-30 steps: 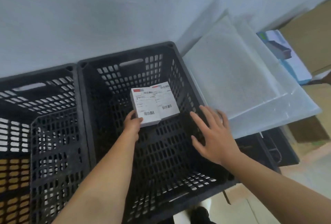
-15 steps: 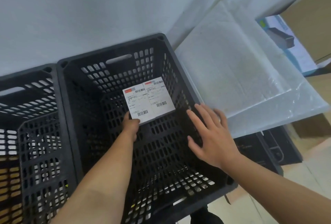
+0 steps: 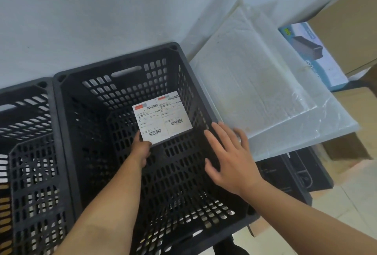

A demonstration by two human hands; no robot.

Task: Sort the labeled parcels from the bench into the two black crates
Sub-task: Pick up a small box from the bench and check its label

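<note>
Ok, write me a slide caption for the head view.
Left hand holds a labeled parcel low inside the right black crate; the open right hand hovers over its right side.

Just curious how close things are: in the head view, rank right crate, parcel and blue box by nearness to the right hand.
1. Right crate: beneath the right hand.
2. Parcel: inside it, leftward.
3. Blue box: far upper right.

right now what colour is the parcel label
The parcel label is white with black barcodes; head view.
</note>
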